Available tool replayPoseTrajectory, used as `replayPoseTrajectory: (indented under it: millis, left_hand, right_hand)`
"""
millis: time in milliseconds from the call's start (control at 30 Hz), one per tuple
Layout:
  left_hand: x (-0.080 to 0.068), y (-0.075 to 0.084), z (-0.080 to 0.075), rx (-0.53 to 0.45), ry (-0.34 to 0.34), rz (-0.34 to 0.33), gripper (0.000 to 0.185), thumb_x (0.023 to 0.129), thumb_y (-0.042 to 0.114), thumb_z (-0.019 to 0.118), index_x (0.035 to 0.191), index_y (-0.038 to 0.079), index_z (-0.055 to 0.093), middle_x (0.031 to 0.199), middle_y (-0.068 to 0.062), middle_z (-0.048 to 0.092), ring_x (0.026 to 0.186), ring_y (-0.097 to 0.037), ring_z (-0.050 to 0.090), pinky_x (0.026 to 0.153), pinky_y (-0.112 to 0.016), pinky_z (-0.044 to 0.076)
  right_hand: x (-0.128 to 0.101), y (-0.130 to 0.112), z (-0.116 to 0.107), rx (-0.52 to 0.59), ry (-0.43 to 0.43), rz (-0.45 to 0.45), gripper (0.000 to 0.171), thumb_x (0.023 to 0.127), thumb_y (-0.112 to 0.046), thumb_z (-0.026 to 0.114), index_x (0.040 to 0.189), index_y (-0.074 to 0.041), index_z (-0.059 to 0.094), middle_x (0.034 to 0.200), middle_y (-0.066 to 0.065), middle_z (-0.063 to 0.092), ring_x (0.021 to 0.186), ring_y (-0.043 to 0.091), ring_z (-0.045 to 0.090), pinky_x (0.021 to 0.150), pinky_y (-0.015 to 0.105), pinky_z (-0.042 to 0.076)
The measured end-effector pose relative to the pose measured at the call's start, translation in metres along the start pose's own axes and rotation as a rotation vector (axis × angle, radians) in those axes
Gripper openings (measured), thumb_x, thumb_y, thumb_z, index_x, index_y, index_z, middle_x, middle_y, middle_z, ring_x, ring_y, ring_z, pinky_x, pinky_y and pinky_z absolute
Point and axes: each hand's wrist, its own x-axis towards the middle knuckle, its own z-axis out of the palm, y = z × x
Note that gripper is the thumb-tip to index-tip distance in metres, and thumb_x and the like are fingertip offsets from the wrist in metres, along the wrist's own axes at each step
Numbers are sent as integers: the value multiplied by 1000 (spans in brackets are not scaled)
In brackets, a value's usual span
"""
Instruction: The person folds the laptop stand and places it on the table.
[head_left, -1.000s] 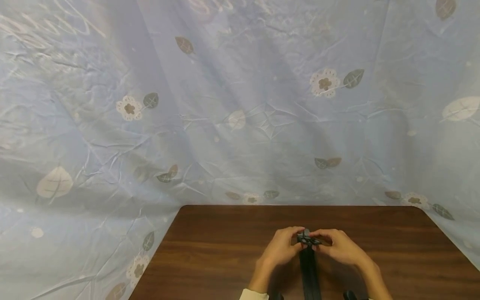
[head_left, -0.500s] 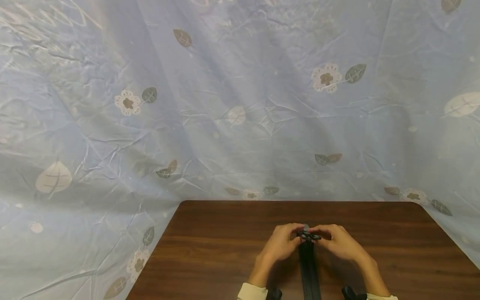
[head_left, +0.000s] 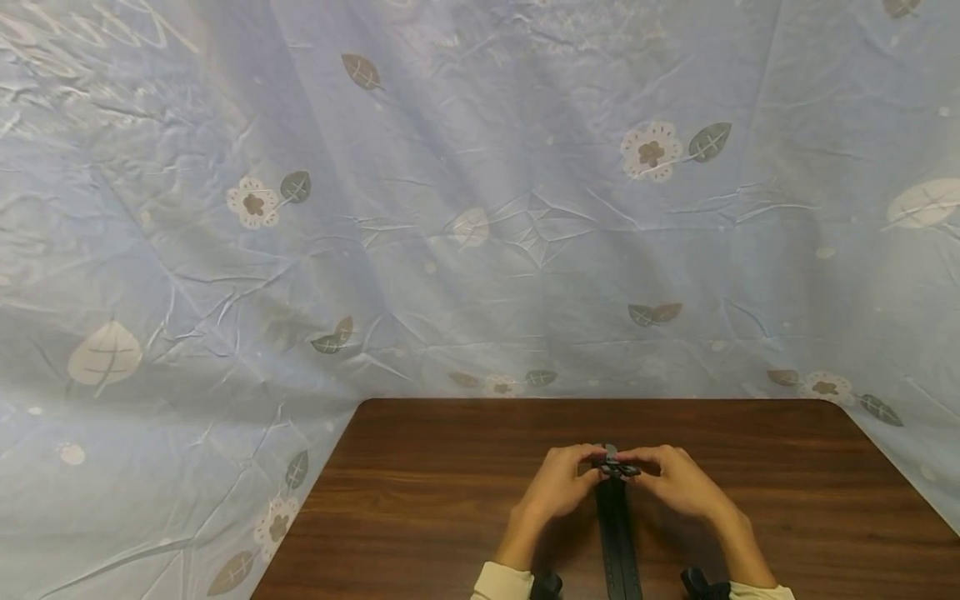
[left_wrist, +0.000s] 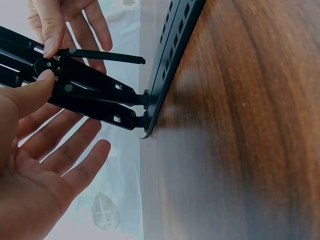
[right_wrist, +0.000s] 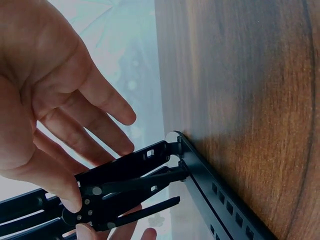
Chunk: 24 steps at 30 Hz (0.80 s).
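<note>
A black folding laptop stand (head_left: 619, 533) rises from the tabletop between my two hands, its perforated rails (left_wrist: 170, 55) touching the wood. My left hand (head_left: 557, 487) grips the upper bars from the left. Across from it, my right hand (head_left: 684, 487) grips the same bars. In the left wrist view, both thumbs press near the riveted pivot (left_wrist: 47, 65) where the hinged arms (left_wrist: 100, 97) cross. The right wrist view shows my right thumb (right_wrist: 65, 187) on the bars, with its other fingers spread behind. A short loose-ended bar (right_wrist: 150, 211) sticks out below the arms.
The dark wood table (head_left: 450, 500) extends on both sides of the stand. Behind it hangs a pale blue sheet (head_left: 480, 292) with leaf and flower prints. Cream sleeves (head_left: 504, 582) and black wrist straps (head_left: 547, 585) show at the bottom edge.
The whole head view has shifted slightly, so the table and hands appear a little higher. Both hands keep their grip on the upper bars, which have turned a little.
</note>
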Motion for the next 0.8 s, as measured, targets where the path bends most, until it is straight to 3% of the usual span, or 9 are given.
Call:
replayPoseTrajectory:
  millis: [333, 633, 800]
  left_hand:
    - [0, 0, 4, -18, 51, -15, 25, 107, 17, 67, 130, 12, 76, 130, -2, 78, 125, -21, 73, 107, -37, 60]
    - [0, -4, 7, -38, 75, -28, 24, 106, 13, 68, 129, 13, 77, 130, -3, 79, 124, -22, 73, 106, -38, 61]
    - [2, -5, 7, -16, 95, -7, 25, 105, 10, 67, 128, 12, 77, 128, -4, 79, 121, -22, 75, 104, -34, 61]
  right_hand:
    - [3, 7, 9, -26, 75, -17, 30, 104, -14, 70, 134, -8, 75, 132, 18, 76, 119, 39, 75, 96, 49, 65]
    - [5, 9, 16, -47, 114, -13, 30, 106, -16, 67, 134, -7, 74, 130, 13, 78, 120, 37, 75, 99, 56, 62]
    - [7, 7, 19, -112, 141, -64, 29, 104, -8, 68, 132, -5, 74, 126, 12, 79, 114, 33, 77, 98, 50, 64]
